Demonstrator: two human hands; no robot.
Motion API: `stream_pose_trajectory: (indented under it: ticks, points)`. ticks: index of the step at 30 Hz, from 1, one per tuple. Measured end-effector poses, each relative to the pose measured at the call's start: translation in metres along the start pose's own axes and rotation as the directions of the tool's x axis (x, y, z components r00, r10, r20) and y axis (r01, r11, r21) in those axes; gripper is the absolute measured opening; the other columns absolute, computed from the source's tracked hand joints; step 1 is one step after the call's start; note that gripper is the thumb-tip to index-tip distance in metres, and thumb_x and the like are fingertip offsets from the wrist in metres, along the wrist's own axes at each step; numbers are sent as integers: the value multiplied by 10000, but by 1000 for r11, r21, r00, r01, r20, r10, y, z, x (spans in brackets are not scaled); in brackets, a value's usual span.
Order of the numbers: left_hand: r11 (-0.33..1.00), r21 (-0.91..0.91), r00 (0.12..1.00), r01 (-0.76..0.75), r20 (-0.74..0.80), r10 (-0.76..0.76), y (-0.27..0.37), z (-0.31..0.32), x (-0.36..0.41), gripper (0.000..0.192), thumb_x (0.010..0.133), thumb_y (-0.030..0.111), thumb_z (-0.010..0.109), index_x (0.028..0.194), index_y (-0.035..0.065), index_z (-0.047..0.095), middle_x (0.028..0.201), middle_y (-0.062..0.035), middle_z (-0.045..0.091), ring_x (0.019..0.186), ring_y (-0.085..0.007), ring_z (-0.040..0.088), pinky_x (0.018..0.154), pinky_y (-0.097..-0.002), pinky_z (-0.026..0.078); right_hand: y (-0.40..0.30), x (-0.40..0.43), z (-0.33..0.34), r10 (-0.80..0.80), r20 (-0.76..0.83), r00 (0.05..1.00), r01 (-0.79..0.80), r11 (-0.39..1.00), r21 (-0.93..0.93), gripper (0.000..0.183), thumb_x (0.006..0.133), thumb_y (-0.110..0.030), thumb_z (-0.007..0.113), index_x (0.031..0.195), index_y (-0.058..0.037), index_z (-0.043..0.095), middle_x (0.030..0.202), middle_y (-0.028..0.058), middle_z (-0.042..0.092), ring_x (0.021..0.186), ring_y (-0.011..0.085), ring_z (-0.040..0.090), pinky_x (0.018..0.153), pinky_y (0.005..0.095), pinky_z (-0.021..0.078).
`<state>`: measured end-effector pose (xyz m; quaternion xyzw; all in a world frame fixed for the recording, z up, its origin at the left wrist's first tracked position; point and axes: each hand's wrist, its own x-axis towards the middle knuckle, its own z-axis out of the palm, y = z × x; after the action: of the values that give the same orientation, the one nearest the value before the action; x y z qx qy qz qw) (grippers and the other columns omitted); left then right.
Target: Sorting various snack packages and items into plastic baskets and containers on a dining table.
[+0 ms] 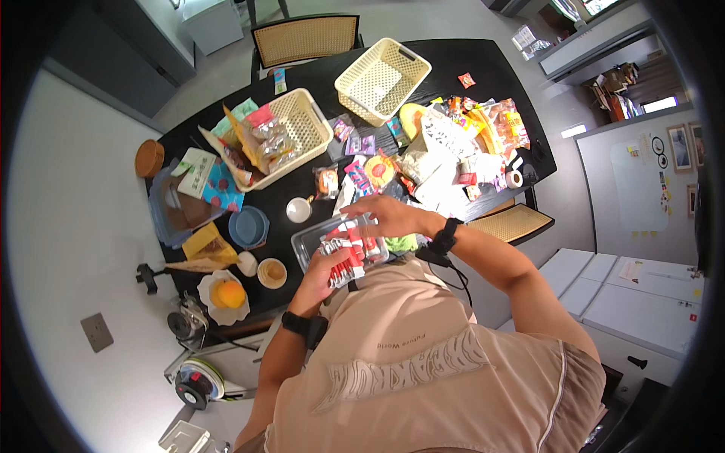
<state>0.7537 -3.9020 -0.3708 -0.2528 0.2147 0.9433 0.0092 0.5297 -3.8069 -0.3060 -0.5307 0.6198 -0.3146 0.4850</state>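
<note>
My left hand (pixel 322 270) holds a bunch of slim red-and-white stick packets (pixel 344 266) over the near side of a clear plastic container (pixel 306 240). My right hand (pixel 391 218) reaches over the container from the right, its fingers bent above more red-and-white packets (pixel 371 246) inside. Whether it grips any of them is hidden. A white cup (pixel 299 209) stands just beyond the container, and a packaged bun (pixel 327 182) lies behind the cup.
Two cream plastic baskets, one holding packages (pixel 314 141) and one empty-looking (pixel 345 102), stand farther back. Snack bags (pixel 487 130) crowd the right. A blue round bowl (pixel 248 226), a jar (pixel 272 273) and a scalloped bowl of orange fruit (pixel 218 314) stand left. Chairs (pixel 306 42) flank the black table (pixel 470 56).
</note>
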Motion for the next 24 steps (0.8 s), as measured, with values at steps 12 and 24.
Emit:
stream_pose_trajectory:
  ticks: [12, 24]
  points:
    - [926, 318, 943, 204, 190, -273, 103, 83, 179, 713, 778, 57, 747, 1395, 70, 389, 1106, -187, 630, 855, -274, 699, 716, -404, 608, 46, 32, -152, -362, 164, 918, 360, 932, 41, 705, 704, -28, 777, 1343, -43, 480, 1356, 194, 510, 1253, 377, 488, 1039, 428, 414]
    - [975, 174, 983, 135, -145, -111, 108, 84, 347, 446, 975, 349, 598, 1255, 23, 477, 1073, -129, 623, 953, -258, 672, 807, -441, 590, 153, 62, -283, -165, 81, 983, 167, 986, -10, 579, 645, -114, 832, 1170, -61, 593, 989, 88, 700, 898, 184, 670, 812, 324, 537]
